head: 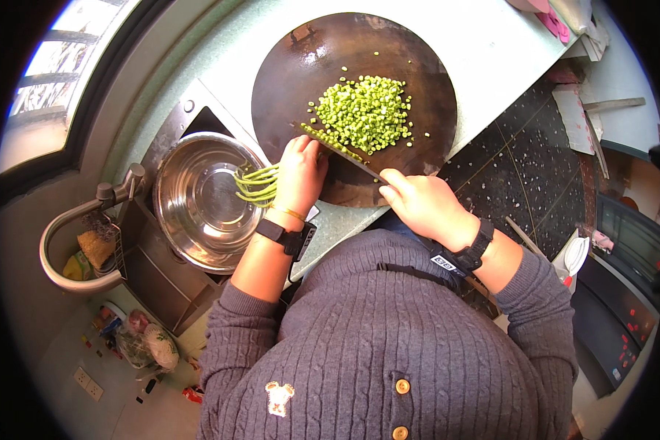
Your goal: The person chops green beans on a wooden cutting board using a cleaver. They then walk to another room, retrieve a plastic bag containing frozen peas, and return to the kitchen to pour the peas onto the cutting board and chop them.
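Note:
My left hand [301,171] grips a bunch of long green beans [258,184] at the left edge of a round, dark wooden chopping board [286,82]. The beans' loose ends hang over a steel bowl. In my right hand [423,203] is the handle of a kitchen knife [349,156], its blade seen nearly edge-on beside my left fingertips. Freshly cut bean pieces lie along the far side of the blade. Beyond them a heap of chopped green beans [366,113] covers the middle of the board, with a few stray bits around it.
The shiny steel bowl [198,159] rests over the sink [148,269], left of the board. A curved faucet [49,236] arches near a sponge [96,248]. The pale countertop [489,60] ends in a diagonal edge at right, above a dark tiled floor [517,159]. Plastic-wrapped goods [146,344] lie lower left.

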